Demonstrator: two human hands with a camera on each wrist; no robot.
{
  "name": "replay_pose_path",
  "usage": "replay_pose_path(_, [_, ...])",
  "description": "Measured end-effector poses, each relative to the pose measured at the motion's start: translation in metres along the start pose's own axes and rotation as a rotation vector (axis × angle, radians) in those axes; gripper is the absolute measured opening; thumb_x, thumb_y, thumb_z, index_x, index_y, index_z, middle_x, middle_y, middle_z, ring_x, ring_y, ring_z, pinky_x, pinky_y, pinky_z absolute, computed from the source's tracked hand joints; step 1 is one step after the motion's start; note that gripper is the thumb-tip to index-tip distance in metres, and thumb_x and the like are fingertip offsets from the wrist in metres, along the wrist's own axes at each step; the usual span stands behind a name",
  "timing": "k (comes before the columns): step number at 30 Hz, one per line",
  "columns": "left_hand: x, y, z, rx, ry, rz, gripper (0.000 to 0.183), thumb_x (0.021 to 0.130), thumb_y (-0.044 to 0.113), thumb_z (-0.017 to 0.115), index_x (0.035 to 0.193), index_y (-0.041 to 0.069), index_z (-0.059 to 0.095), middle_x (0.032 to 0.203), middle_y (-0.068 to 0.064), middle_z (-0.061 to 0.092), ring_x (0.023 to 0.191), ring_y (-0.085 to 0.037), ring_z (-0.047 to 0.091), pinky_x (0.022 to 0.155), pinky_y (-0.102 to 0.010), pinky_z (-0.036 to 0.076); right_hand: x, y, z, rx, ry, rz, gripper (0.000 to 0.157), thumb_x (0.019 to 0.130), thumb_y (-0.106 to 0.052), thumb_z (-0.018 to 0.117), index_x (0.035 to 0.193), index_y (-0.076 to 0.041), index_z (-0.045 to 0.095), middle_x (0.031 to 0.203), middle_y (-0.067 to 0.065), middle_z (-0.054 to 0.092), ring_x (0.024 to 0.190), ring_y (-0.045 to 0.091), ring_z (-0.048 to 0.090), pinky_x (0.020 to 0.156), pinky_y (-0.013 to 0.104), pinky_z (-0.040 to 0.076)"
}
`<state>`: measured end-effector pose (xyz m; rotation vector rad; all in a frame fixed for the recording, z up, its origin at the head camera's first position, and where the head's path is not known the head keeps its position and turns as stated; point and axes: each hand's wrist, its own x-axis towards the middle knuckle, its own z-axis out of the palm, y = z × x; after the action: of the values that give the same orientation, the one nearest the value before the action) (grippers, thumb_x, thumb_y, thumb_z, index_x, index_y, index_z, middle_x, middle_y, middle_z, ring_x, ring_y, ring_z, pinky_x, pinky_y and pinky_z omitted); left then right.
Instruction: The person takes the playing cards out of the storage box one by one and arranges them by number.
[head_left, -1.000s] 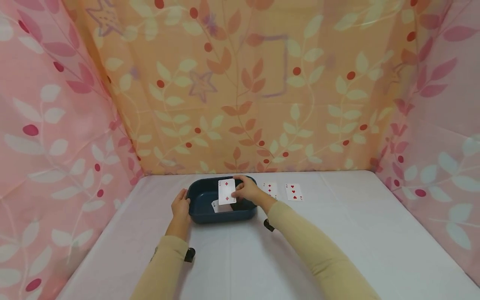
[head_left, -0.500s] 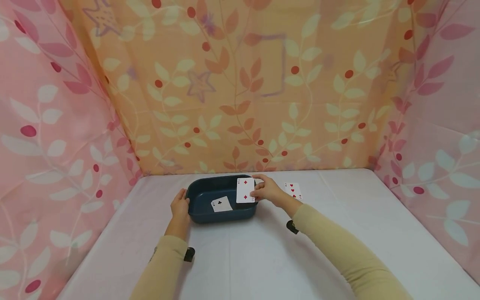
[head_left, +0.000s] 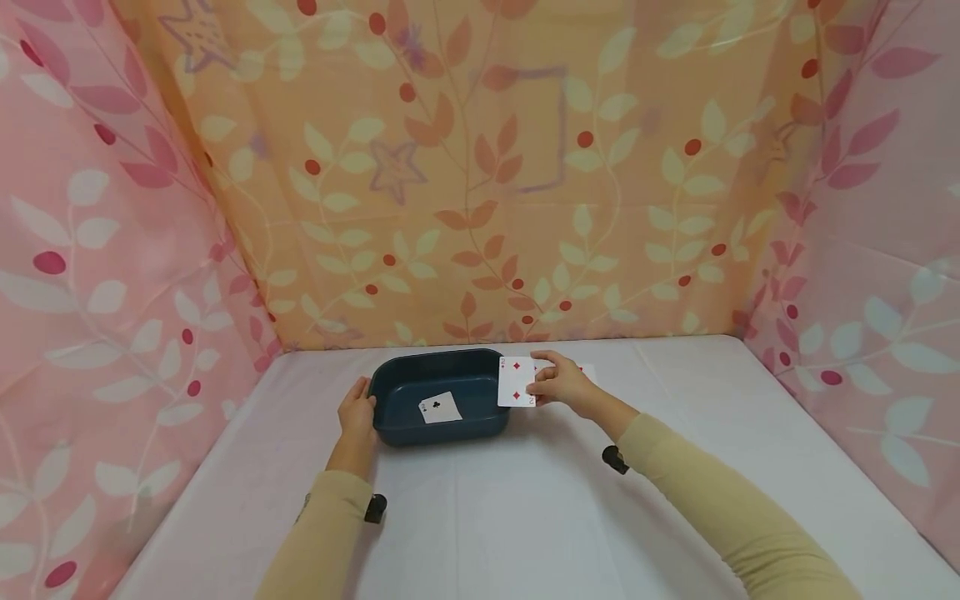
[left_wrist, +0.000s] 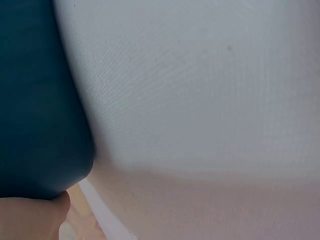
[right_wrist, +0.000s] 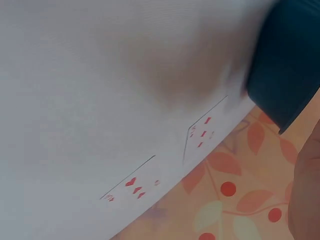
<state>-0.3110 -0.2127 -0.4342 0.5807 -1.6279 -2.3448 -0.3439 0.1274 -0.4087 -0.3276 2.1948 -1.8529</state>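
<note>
Hands: right hand point(head_left: 566, 386) pinching the two-diamond card point(head_left: 514, 382) by its right side; left hand point(head_left: 356, 415) holding the left end of the tray point(head_left: 442, 432).
Back cloth point(head_left: 637, 217): orange, upright behind the work; printed with cream and rust leaves and red dots; purple drawn star and rectangle outline faintly marked.
Side cloths point(head_left: 862, 292): pink, one at each flank; pale and rose leaves on curling stems.
Table point(head_left: 495, 517): covered in smooth white; far corners rounded, far edge against the back cloth; soft shadow beneath the right forearm.
Sleeves point(head_left: 712, 492): beige, both arms; a small black device point(head_left: 615, 459) at each wrist.
Tray: dark blue, rounded corners, near the far edge of the table.
Cards: two-diamond card face up, overlapping the tray's right end in the head view; club card point(head_left: 441, 407) lying inside the tray; three-diamond card point(right_wrist: 202, 132) and heart card point(right_wrist: 135, 187) on the table, apart, the former nearer the tray.
</note>
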Motion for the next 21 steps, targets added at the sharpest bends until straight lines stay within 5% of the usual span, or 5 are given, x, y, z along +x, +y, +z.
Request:
replay_pose_path(12, [0.004,-0.003,-0.002,0.001,0.008,0.007,0.054,0.100,-0.011,0.032,0.152,0.001,0.023,0.157,-0.011,0.023,0.144,-0.018,0.018,0.116,-0.028,0.017,-0.014,0.014,-0.023,-0.019,-0.002,-0.018,0.071,0.087,0.008,0.064,0.147,0.007,0.026,0.080,0.006,0.060,0.067,0.017,0.058,0.063,0.029,0.058])
replay_pose_path(21, [0.003,-0.001,-0.001,0.005,0.012,-0.004,0.053,0.101,-0.009,0.032,0.152,0.003,0.025,0.157,-0.010,0.024,0.144,-0.017,0.019,0.115,-0.028,0.018,-0.020,0.027,-0.031,-0.052,0.023,0.077,0.070,0.088,0.008,0.064,0.147,0.006,0.026,0.083,0.007,0.059,0.066,0.015,0.058,0.062,0.028,0.057])
